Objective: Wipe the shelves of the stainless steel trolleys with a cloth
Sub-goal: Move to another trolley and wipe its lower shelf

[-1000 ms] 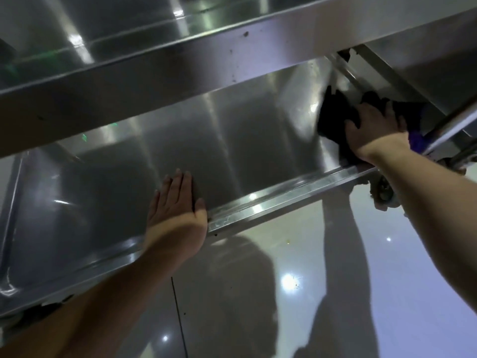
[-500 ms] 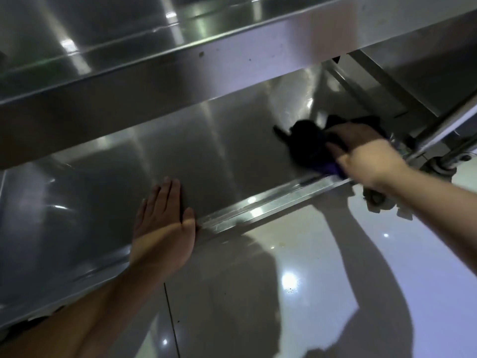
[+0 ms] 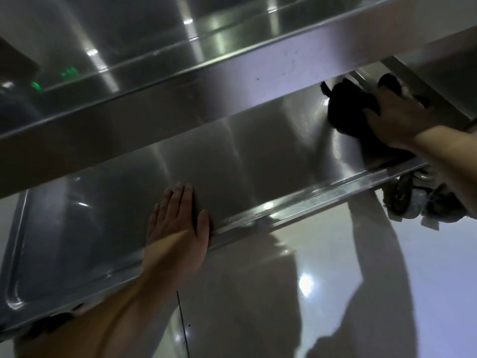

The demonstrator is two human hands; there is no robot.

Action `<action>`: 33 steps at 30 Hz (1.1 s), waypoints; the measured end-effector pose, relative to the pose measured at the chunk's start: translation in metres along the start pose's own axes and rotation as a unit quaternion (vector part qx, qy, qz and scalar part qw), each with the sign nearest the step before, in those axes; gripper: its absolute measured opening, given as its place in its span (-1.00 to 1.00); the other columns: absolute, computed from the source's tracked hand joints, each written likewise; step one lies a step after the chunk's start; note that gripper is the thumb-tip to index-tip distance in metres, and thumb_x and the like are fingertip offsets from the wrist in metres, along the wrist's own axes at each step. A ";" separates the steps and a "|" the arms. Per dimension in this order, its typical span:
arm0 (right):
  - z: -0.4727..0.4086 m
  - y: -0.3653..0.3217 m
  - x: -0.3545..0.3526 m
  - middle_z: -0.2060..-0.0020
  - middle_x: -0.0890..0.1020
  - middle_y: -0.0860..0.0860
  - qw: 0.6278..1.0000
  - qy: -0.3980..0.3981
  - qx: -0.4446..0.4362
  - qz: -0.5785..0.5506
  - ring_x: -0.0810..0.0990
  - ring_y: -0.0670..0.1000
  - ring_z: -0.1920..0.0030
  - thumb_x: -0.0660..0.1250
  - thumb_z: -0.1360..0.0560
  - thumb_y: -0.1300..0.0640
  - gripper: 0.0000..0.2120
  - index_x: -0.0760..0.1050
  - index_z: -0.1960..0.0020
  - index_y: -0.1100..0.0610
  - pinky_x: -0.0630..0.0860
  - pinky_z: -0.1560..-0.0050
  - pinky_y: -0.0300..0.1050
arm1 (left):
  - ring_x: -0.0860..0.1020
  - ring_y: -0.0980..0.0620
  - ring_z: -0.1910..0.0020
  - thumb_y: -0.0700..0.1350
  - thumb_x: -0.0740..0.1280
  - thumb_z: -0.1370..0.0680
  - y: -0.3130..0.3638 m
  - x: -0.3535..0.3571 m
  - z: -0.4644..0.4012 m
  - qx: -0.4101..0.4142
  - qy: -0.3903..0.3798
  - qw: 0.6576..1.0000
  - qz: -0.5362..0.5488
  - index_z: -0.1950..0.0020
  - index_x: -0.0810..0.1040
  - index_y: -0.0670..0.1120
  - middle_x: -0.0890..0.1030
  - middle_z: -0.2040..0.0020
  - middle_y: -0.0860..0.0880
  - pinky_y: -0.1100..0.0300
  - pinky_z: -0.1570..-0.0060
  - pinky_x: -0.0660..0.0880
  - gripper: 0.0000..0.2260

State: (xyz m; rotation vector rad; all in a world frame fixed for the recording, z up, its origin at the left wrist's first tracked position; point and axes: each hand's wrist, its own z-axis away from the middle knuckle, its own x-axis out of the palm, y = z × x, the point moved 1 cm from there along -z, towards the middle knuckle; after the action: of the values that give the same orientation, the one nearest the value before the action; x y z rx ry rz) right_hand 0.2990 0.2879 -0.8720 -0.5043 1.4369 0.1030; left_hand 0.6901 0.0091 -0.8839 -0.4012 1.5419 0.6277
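- Head view: the lower trolley shelf (image 3: pixel 258 156) ran lengthwise from lower left to upper right.
- The right hand (image 3: pixel 397 120) gripped a bunched black cloth (image 3: pixel 346 109) at its far right end.
- The left hand (image 3: pixel 178 228) pressed flat, fingers straight, near the front rim.

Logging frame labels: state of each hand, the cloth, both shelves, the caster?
left hand: flat, fingers straight, pressing on lower shelf
right hand: gripping cloth
cloth: dark, bunched, pressed on lower shelf's far right end
lower shelf: bare, shiny
upper shelf: bare, untouched
caster: on the floor
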 end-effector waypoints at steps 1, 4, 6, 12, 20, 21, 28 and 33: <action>0.015 0.002 0.002 -0.38 0.43 0.32 1.000 0.003 -0.018 0.015 0.36 0.44 -0.38 0.12 -0.59 -0.17 -0.53 0.27 -0.40 0.06 0.34 -0.35 0.30 | 0.11 -0.05 -0.69 0.24 -0.13 -0.59 0.000 0.000 0.000 0.002 -0.001 1.000 0.000 -0.69 0.22 -0.06 0.20 -0.70 -0.04 0.00 -0.64 0.03 -0.27; 0.069 -0.007 0.008 -0.38 0.47 0.29 0.996 0.015 -0.083 0.039 0.36 0.39 -0.40 0.13 -0.61 -0.10 -0.51 0.33 -0.42 0.19 0.43 -0.30 0.25 | 0.11 -0.04 -0.69 0.23 -0.08 -0.62 -0.002 0.003 -0.002 -0.001 -0.002 1.000 0.009 -0.70 0.21 -0.06 0.19 -0.70 -0.04 0.02 -0.63 0.02 -0.31; 0.106 -0.024 0.012 -0.36 0.52 0.25 0.992 0.020 -0.119 0.044 0.39 0.35 -0.40 0.15 -0.62 -0.07 -0.55 0.36 -0.40 0.16 0.45 -0.23 0.19 | 0.09 -0.04 -0.69 0.24 -0.06 -0.61 -0.003 0.005 -0.003 -0.005 -0.004 1.000 0.020 -0.70 0.20 -0.04 0.18 -0.70 -0.02 0.03 -0.63 0.00 -0.31; 0.175 -0.105 0.032 -0.49 0.44 0.06 0.978 -0.020 -0.207 0.019 0.22 0.20 -0.57 0.18 -0.67 -0.09 -0.48 0.35 -0.55 0.13 0.14 -0.47 0.01 | 0.04 -0.06 -0.70 0.15 0.03 -0.71 -0.003 0.004 -0.006 -0.009 -0.030 0.999 0.032 -0.72 0.14 -0.05 0.12 -0.72 -0.03 0.03 -0.64 -0.08 -0.41; 0.191 -0.171 0.055 -0.62 0.19 -0.05 0.963 -0.091 -0.245 0.071 0.01 0.12 -0.63 -0.04 -0.69 -0.19 -0.42 0.13 -0.64 0.03 0.02 -0.59 0.06 | 0.04 -0.09 -0.69 0.04 0.10 -0.76 -0.014 -0.031 -0.009 -0.017 -0.116 0.984 0.134 -0.70 0.14 -0.09 0.06 -0.72 -0.06 0.02 -0.63 0.00 -0.48; 0.192 -0.173 0.054 -0.63 0.17 -0.06 0.963 -0.099 -0.241 0.068 -0.01 0.11 -0.64 -0.04 -0.69 -0.19 -0.41 0.11 -0.65 0.02 0.00 -0.59 0.06 | 0.06 -0.09 -0.68 0.04 0.11 -0.76 -0.020 -0.035 -0.003 -0.013 -0.116 0.984 0.135 -0.70 0.15 -0.09 0.07 -0.72 -0.07 0.01 -0.62 0.03 -0.48; 0.228 -0.219 0.055 -0.63 0.14 -0.11 0.942 -0.152 -0.297 0.036 -0.09 0.05 -0.64 0.14 -0.50 -0.46 -0.15 0.09 -0.64 -0.04 -0.04 -0.60 0.03 | 0.27 -0.16 -0.61 0.10 0.12 -0.73 -0.080 -0.054 0.061 0.028 -0.112 0.991 0.069 -0.68 0.21 -0.03 0.21 -0.68 -0.09 -0.07 -0.55 0.26 -0.48; 0.265 -0.275 0.075 -0.57 0.29 -0.09 0.907 -0.132 -0.400 0.019 0.02 0.06 -0.63 0.31 -0.60 -0.10 -0.37 0.19 -0.60 -0.05 -0.02 -0.58 -0.03 | 0.30 -0.08 -0.57 -0.01 0.17 -0.74 -0.128 -0.067 0.100 0.047 -0.090 0.990 0.095 -0.63 0.31 -0.05 0.30 -0.61 -0.06 0.02 -0.55 0.24 -0.55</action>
State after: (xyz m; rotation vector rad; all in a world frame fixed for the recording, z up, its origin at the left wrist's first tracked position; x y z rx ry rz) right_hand 0.6541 0.1296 -0.8574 -1.0849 1.0922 0.7870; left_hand 0.8520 -0.0390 -0.8347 -0.1227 1.4395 0.7151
